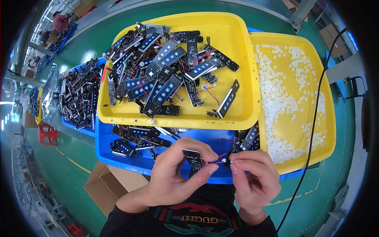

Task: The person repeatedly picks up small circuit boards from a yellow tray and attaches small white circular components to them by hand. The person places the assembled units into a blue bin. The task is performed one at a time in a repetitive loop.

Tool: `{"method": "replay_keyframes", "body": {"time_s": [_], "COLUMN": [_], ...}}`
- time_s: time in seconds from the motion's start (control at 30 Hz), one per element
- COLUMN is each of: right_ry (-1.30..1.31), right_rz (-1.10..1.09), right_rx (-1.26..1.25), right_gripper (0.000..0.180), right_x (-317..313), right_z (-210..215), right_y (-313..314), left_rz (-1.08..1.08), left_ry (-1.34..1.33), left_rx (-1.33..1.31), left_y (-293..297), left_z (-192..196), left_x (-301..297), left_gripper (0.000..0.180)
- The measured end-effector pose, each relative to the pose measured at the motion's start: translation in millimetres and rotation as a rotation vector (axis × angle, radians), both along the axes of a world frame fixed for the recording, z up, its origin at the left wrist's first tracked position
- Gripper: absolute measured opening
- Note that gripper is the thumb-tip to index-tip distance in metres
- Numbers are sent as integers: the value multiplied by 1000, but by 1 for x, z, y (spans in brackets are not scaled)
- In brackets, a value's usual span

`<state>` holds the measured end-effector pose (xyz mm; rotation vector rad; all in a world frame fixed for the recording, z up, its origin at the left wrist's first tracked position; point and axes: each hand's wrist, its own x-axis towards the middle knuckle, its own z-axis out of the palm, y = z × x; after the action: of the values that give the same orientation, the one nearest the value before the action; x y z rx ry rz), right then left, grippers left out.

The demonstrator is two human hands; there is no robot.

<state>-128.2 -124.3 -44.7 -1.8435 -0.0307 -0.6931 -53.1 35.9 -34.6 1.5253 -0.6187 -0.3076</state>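
Observation:
My left hand (179, 168) is closed around a small black circuit board (192, 158), held between thumb and fingers above the blue tray's front edge. Red and blue wires (216, 158) run from the board toward the right. A small white round part (224, 160) sits at the wires' end, in the gap between my hands. Thumb and fingers of my right hand (256, 179) are pinched together just beside that part. A tiny pale thing shows at those fingertips, too small to name.
A yellow tray (177, 120) heaped with black circuit boards overlaps a blue tray (106, 152) holding more boards. To the right, another yellow tray (329, 118) carries many small white rings. A black cable (312, 138) hangs across it. A cardboard box (104, 185) stands below left.

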Motion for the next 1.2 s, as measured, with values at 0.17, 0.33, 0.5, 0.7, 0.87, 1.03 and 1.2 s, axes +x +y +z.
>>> {"method": "replay_keyframes", "body": {"time_s": [0.17, 0.33, 0.5, 0.7, 0.87, 1.03, 1.2], "right_ry": [-32, -21, -42, -85, -142, -228, -297], "right_rz": [-31, 5, 34, 39, -41, 0, 7], "right_rx": [-61, -24, -12, 2, -67, -206, -234], "right_gripper": [32, 33, 37, 44, 45, 41, 43], "right_x": [3, 1, -1, -3, -9, -8, -8], "right_z": [-1, 0, -1, -4, -10, -9, -11], "right_y": [3, 4, 3, 7, 13, 14, 16], "left_rz": [-84, -93, -93, -81, -109, -184, -232], "left_ry": [135, 220, 275, 344, 560, 854, 993], "left_rx": [-97, -151, -125, -88, -136, -180, -293], "left_y": [5, 4, 3, 2, 3, 4, 4], "left_z": [-4, -3, 0, 3, 6, 12, 4], "left_x": [-3, -4, -4, -4, -6, 2, 3], "left_gripper": [29, 29, 29, 30, 32, 32, 31]}}
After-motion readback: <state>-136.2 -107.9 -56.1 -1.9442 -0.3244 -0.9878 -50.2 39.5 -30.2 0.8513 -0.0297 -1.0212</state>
